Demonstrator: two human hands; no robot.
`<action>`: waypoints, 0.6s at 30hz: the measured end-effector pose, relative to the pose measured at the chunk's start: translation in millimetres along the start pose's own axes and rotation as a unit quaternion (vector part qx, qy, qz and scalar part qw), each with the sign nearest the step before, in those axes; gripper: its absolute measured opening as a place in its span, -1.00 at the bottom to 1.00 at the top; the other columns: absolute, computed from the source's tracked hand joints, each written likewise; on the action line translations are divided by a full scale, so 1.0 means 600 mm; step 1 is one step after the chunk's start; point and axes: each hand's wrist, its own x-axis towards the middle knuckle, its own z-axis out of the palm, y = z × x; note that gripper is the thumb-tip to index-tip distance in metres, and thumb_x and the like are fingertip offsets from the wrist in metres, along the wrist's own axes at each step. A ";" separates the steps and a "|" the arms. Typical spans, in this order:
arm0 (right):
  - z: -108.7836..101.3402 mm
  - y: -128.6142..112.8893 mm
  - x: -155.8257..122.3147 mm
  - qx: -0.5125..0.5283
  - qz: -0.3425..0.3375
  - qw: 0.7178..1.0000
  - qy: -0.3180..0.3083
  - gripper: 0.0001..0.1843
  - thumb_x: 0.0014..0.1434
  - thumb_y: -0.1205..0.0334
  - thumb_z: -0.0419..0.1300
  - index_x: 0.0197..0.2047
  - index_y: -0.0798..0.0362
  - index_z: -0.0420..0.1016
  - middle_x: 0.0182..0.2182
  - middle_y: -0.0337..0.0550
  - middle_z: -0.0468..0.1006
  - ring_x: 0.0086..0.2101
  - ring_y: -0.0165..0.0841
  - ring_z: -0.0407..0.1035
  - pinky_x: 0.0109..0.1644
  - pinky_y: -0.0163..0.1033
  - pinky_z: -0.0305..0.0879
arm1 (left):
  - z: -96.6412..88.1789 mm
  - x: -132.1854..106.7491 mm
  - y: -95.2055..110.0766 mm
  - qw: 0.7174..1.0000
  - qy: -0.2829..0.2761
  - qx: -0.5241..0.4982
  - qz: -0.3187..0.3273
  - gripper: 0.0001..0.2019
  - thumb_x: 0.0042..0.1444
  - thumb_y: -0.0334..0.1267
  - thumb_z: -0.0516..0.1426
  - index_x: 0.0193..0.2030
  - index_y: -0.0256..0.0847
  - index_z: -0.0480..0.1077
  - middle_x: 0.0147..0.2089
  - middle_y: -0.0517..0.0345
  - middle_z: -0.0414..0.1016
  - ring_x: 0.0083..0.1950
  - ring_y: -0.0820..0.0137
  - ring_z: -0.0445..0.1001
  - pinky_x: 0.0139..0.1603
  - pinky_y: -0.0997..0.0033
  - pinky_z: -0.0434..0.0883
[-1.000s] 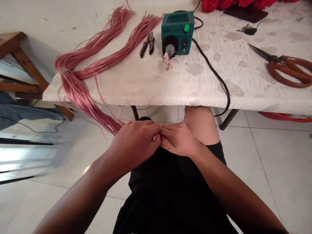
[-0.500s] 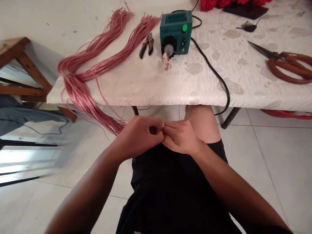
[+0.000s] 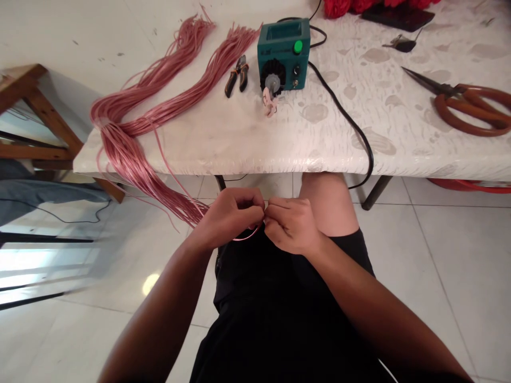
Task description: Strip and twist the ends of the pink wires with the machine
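Note:
Over the lap, my left hand point(image 3: 233, 215) and my right hand point(image 3: 289, 223) meet with their fingertips pinched together. A thin pink cord point(image 3: 248, 238) curves in a loop below the left fingers and runs up to where both hands touch. Its end is hidden between the fingers. Behind my left wrist hangs a thick bundle of pink cords point(image 3: 136, 165), which drapes over the table's front edge. Beyond my hands stands a small teal motor device point(image 3: 283, 56) with a green button; a pale pink piece point(image 3: 269, 102) hangs from its shaft.
Pliers point(image 3: 237, 77) lie left of the device. Large scissors point(image 3: 463, 101) rest at right, with a dark phone point(image 3: 397, 17) and red flowers point(image 3: 359, 5) behind. A black cable point(image 3: 347, 111) hangs over the edge of the table point(image 3: 223, 154). A wooden stool point(image 3: 51, 111) stands at left.
My left hand has turned slightly, and a loop of pink cord now shows beneath its fingers. Both hands remain together. The whole view has shifted a little.

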 end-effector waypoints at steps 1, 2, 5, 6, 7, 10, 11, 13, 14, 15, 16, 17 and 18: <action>0.000 -0.001 0.000 0.018 0.013 1.000 -0.003 -0.70 0.18 0.34 -0.02 -0.57 0.05 0.32 -0.59 -0.28 0.33 -0.57 -0.47 0.13 -0.46 -0.24 0.00 | 0.000 0.000 -0.003 1.000 0.014 -0.006 0.009 -0.90 -0.10 -0.44 0.07 -0.55 -0.23 0.35 -0.57 0.27 0.31 -0.48 0.49 0.28 -0.50 0.49 0.17; -0.001 -0.002 0.001 0.037 0.028 0.999 -0.003 -0.70 0.18 0.34 -0.02 -0.56 0.05 0.33 -0.58 -0.27 0.33 -0.57 -0.47 0.14 -0.46 -0.25 0.02 | 0.000 0.000 -0.006 0.999 0.030 -0.010 0.018 -0.90 -0.10 -0.44 0.07 -0.56 -0.22 0.35 -0.58 0.27 0.30 -0.49 0.49 0.27 -0.50 0.47 0.16; -0.004 -0.004 0.002 0.103 0.067 0.992 0.016 -0.71 0.20 0.36 -0.03 -0.54 0.04 0.31 -0.56 -0.27 0.30 -0.55 -0.46 0.15 -0.46 -0.27 0.05 | -0.004 -0.004 -0.013 0.995 0.087 -0.021 0.044 -0.88 -0.08 -0.42 0.06 -0.57 -0.21 0.31 -0.59 0.28 0.25 -0.51 0.49 0.23 -0.50 0.43 0.14; -0.005 -0.005 0.003 0.123 0.075 0.989 0.024 -0.71 0.20 0.37 -0.03 -0.54 0.04 0.30 -0.56 -0.28 0.28 -0.55 -0.46 0.15 -0.46 -0.27 0.06 | -0.004 -0.006 -0.014 0.993 0.103 -0.022 0.046 -0.88 -0.08 -0.42 0.06 -0.57 -0.21 0.30 -0.60 0.28 0.24 -0.52 0.49 0.21 -0.50 0.43 0.14; -0.006 -0.005 0.003 0.140 0.079 0.986 0.030 -0.71 0.21 0.37 -0.03 -0.53 0.04 0.30 -0.56 -0.28 0.26 -0.54 -0.46 0.15 -0.45 -0.27 0.07 | -0.004 -0.009 -0.013 0.992 0.116 -0.018 0.046 -0.89 -0.07 -0.41 0.06 -0.56 -0.21 0.30 -0.60 0.28 0.23 -0.52 0.49 0.20 -0.51 0.43 0.13; -0.008 -0.006 0.003 0.166 0.082 0.982 0.032 -0.72 0.23 0.38 -0.02 -0.50 0.04 0.33 -0.54 -0.28 0.27 -0.52 -0.45 0.20 -0.42 -0.28 0.12 | 0.001 -0.020 -0.004 0.991 0.129 0.015 0.040 -0.94 0.00 -0.38 0.11 -0.46 -0.21 0.35 -0.53 0.29 0.28 -0.49 0.49 0.23 -0.49 0.45 0.17; -0.009 -0.006 0.003 0.169 0.084 0.982 0.031 -0.72 0.24 0.38 -0.02 -0.49 0.04 0.33 -0.53 -0.28 0.28 -0.51 -0.45 0.21 -0.41 -0.28 0.13 | 0.004 -0.023 -0.001 0.991 0.125 0.025 0.043 -0.97 0.04 -0.35 0.13 -0.40 -0.21 0.38 -0.50 0.29 0.30 -0.46 0.49 0.26 -0.47 0.45 0.20; -0.009 -0.006 0.002 0.175 0.084 0.980 0.032 -0.72 0.24 0.39 -0.03 -0.50 0.04 0.29 -0.53 -0.28 0.27 -0.50 -0.45 0.20 -0.40 -0.27 0.13 | 0.011 -0.028 0.003 0.990 0.116 0.052 0.055 -0.95 0.11 -0.29 0.17 -0.29 -0.20 0.43 -0.43 0.28 0.36 -0.41 0.49 0.30 -0.41 0.45 0.26; -0.010 -0.005 0.002 0.180 0.083 0.980 0.034 -0.71 0.24 0.39 -0.03 -0.52 0.03 0.25 -0.53 -0.29 0.24 -0.50 -0.45 0.17 -0.40 -0.27 0.12 | 0.014 -0.029 0.004 0.990 0.113 0.066 0.061 -0.93 0.13 -0.28 0.19 -0.26 -0.19 0.45 -0.41 0.28 0.38 -0.39 0.48 0.32 -0.38 0.45 0.27; -0.010 -0.004 0.002 0.187 0.082 0.978 0.035 -0.70 0.25 0.39 -0.03 -0.52 0.03 0.22 -0.54 -0.30 0.21 -0.51 -0.45 0.14 -0.40 -0.27 0.10 | 0.016 -0.029 0.003 0.988 0.112 0.077 0.068 -0.93 0.14 -0.27 0.20 -0.25 -0.19 0.46 -0.39 0.27 0.40 -0.37 0.49 0.32 -0.35 0.45 0.28; -0.010 -0.004 0.002 0.196 0.081 0.977 0.034 -0.69 0.26 0.38 -0.02 -0.53 0.02 0.19 -0.54 -0.30 0.19 -0.51 -0.46 0.12 -0.41 -0.27 0.09 | 0.018 -0.030 0.002 0.987 0.115 0.084 0.073 -0.94 0.15 -0.27 0.21 -0.26 -0.19 0.48 -0.39 0.27 0.42 -0.36 0.49 0.32 -0.34 0.45 0.27; -0.010 -0.003 0.002 0.206 0.082 0.975 0.031 -0.69 0.28 0.35 -0.01 -0.53 0.02 0.18 -0.54 -0.31 0.17 -0.51 -0.46 0.10 -0.41 -0.27 0.07 | 0.019 -0.029 0.001 0.986 0.118 0.086 0.077 -0.94 0.16 -0.27 0.22 -0.28 -0.19 0.48 -0.38 0.27 0.42 -0.36 0.50 0.31 -0.34 0.45 0.26; -0.011 -0.002 0.002 0.217 0.085 0.972 0.026 -0.68 0.30 0.31 0.01 -0.52 0.03 0.19 -0.54 -0.31 0.17 -0.51 -0.46 0.10 -0.42 -0.27 0.06 | 0.021 -0.029 0.000 0.986 0.123 0.081 0.079 -0.94 0.17 -0.27 0.22 -0.30 -0.19 0.48 -0.38 0.27 0.43 -0.37 0.50 0.31 -0.35 0.45 0.26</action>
